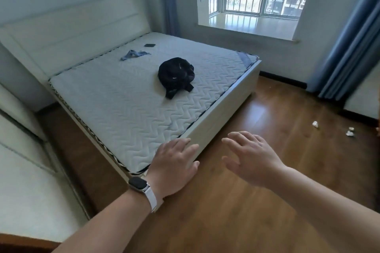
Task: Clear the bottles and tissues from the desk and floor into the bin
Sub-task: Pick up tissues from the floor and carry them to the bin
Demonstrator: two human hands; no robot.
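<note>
Left hand: hovering over the near corner of the bed, fingers straight and slightly apart, holding nothing; whether it is touching the bed cannot be told.
Right hand: hovering just right of the left hand, fingers spread, gripping nothing, above the floor.
Watch: sitting on the left wrist.
Tissue: lying crumpled on the floor, well right of and beyond the right hand.
Second tissue: lying near the first, farther right of the hand.
Bag: black, resting on the bed, well beyond the left hand.
</note>
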